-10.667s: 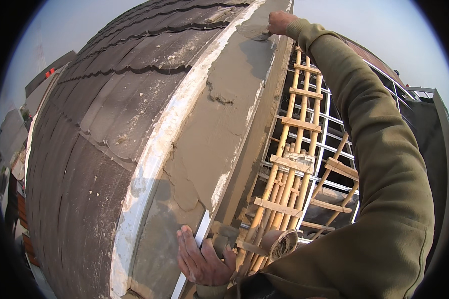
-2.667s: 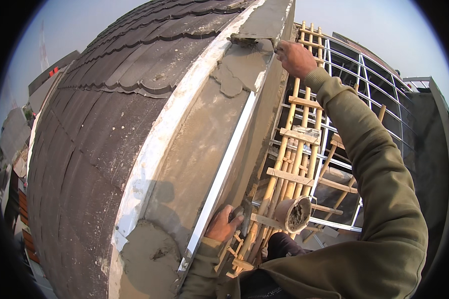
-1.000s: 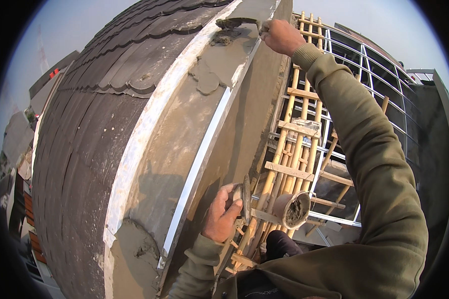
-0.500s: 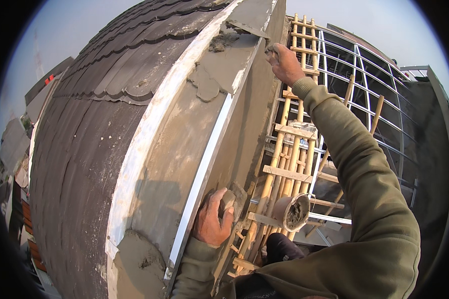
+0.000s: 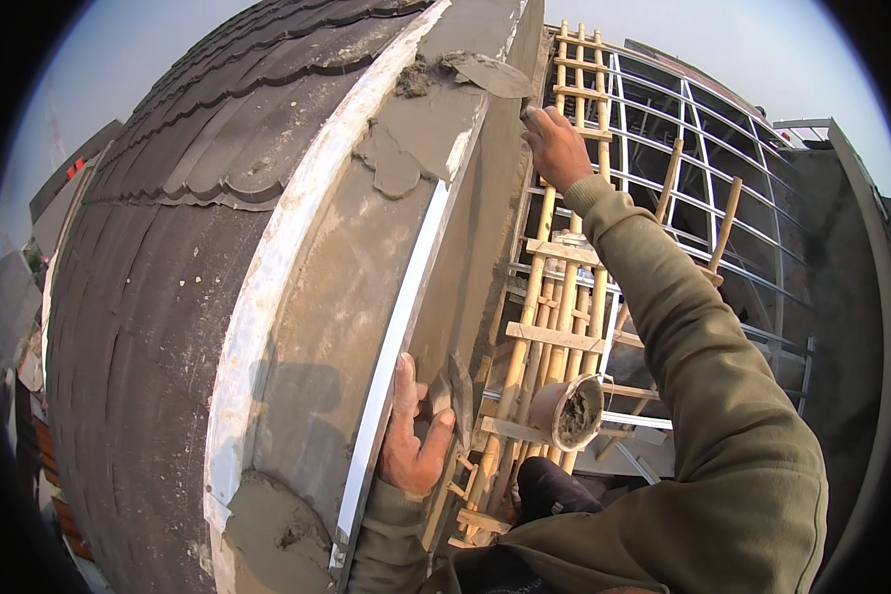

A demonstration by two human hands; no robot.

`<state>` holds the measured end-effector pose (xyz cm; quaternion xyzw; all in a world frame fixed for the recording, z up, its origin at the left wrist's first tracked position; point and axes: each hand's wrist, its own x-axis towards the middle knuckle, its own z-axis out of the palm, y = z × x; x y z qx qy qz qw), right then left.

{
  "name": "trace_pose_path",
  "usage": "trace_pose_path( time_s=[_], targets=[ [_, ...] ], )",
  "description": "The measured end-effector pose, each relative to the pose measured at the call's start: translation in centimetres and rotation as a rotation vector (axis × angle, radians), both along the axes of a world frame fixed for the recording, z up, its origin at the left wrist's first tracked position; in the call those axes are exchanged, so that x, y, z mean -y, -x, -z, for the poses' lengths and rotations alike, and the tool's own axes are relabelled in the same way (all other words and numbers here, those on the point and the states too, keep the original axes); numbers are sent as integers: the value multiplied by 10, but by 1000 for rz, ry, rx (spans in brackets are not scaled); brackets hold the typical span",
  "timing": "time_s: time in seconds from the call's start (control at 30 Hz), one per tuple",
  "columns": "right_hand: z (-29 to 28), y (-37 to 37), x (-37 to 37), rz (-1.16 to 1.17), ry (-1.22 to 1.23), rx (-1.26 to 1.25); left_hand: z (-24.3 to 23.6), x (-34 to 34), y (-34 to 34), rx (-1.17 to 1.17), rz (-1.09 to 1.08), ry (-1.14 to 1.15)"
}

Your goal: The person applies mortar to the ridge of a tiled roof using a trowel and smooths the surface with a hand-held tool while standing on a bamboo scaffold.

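Note:
My right hand (image 5: 558,148) is closed on a trowel at the upper middle. Its mortar-smeared blade (image 5: 493,75) lies tilted over the wet mortar (image 5: 421,129) on the ledge's top; the handle is mostly hidden by my fingers. Lower down, my left hand (image 5: 414,436) holds a grey, mortar-coated float (image 5: 455,398) between thumb and fingers. One of its fingers stretches along a shiny metal straightedge (image 5: 391,356), which runs down the ledge's edge. A second heap of mortar (image 5: 277,530) sits at the ledge's near end.
Dark roof tiles (image 5: 158,327) slope away on the left behind a white-painted strip (image 5: 257,307). Right of the wall, a bucket of mortar (image 5: 576,414) stands by the bamboo scaffold (image 5: 554,342), above my dark-clad knee (image 5: 554,488). Metal roof framing (image 5: 708,188) spreads farther right.
The trowel blade has tilted, showing more of its face above the mortar. My left fingers have straightened along the straightedge, and the float has turned more upright. The whole view has shifted slightly.

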<state>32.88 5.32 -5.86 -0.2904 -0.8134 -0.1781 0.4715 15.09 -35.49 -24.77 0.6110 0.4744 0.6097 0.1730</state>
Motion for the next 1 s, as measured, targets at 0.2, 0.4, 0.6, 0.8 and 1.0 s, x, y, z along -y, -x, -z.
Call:
trace_pose_path(
  time_s=[0.2, 0.4, 0.6, 0.8, 1.0],
  targets=[
    [12, -42, 15, 62, 41, 54, -2, -2, -1, 0, -4, -2],
    [6, -81, 50, 3, 317, -198, -4, -3, -2, -18, 12, -11],
    [-113, -22, 66, -436, 967, -350, 0, -5, 1, -50, -29, -46],
    [-95, -58, 86, -266, 996, -135, -6, -6, -5, 101, 78, 1],
    [-45, -135, 143, -16, 1073, -146, 3, -3, -1, -109, -78, -3]
  ],
)
